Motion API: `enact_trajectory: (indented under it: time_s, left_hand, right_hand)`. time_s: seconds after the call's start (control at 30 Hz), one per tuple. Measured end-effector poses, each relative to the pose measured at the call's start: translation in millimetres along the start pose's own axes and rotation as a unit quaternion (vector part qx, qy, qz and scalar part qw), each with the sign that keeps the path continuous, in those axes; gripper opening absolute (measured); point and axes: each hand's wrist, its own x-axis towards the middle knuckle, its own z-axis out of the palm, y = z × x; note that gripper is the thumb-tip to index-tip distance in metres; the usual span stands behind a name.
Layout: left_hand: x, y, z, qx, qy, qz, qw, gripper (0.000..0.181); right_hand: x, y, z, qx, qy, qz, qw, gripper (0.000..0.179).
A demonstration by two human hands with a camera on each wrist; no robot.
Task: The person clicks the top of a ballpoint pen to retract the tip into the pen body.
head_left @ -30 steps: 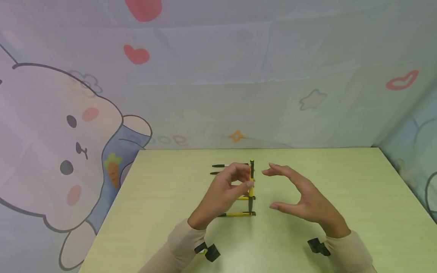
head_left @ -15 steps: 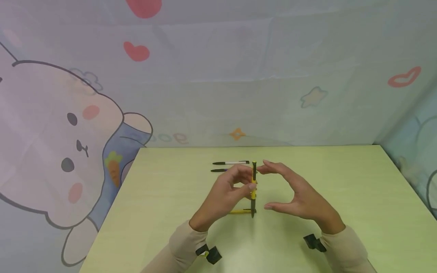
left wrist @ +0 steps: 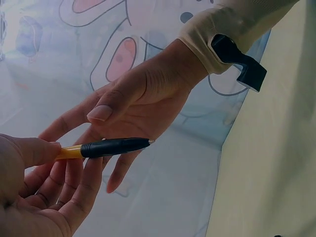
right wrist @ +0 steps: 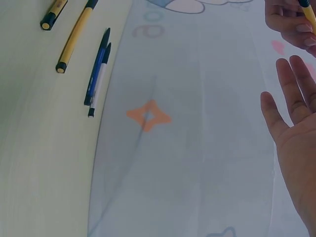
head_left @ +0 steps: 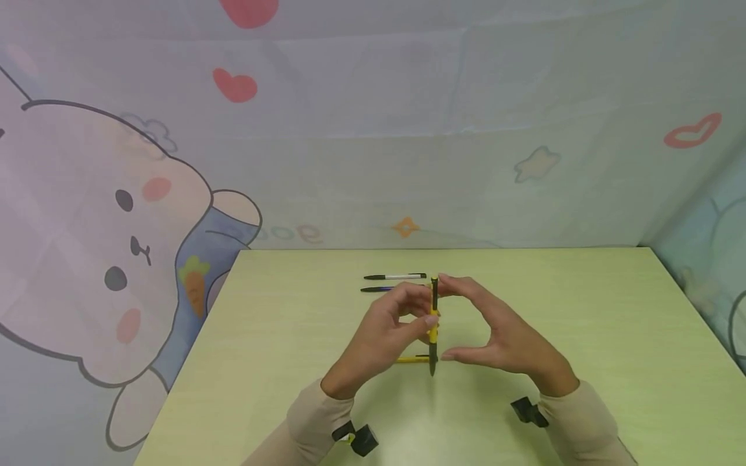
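Observation:
My left hand [head_left: 381, 336] pinches a yellow and black pen [head_left: 434, 331] between thumb and fingers and holds it above the table, black tip pointing down in the head view. The left wrist view shows the pen's black grip and metal point [left wrist: 116, 147] clear of the fingers. Just to the right, my right hand [head_left: 513, 333] is spread in a wide C, thumb near the pen's lower end and fingers near its top. Whether its fingertips touch the pen I cannot tell. In the right wrist view its straight fingers [right wrist: 295, 91] show, below the left hand [right wrist: 291, 24].
On the pale table [head_left: 583, 323] lie a white pen [head_left: 399, 277] and a blue pen [head_left: 381, 288] at the back. Two yellow pens, one nearer [right wrist: 53, 15] and one farther [right wrist: 76, 37], lie beside them. A printed cloth [head_left: 373, 162] hangs behind the table.
My right hand has moved left, bringing its fingers and thumb close to the pen's two ends. The left hand, still pinching the pen, has shifted only slightly.

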Motion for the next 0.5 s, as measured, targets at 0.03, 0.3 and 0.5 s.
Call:
enact_trajectory:
  time_s: [0.03, 0.3, 0.5]
  left_hand:
    - [-0.4, 0.4, 0.1, -0.001, 0.0, -0.002, 1.0, 0.028]
    - [-2.9, 0.7, 3.0, -0.019, -0.001, -0.008, 0.9998, 0.026]
    - [-3.8, 1.9, 5.9, -0.027, 0.002, -0.013, 0.9996, 0.024]
  right_hand:
    - [-0.6, 2.5, 0.8, -0.002, -0.002, 0.0, 1.0, 0.108]
    - [-2.7, 7.6, 2.4, -0.009, -0.01, 0.0, 0.9999, 0.105]
    - [-3.3, 7.4, 3.5, -0.01, -0.01, -0.002, 0.9999, 0.104]
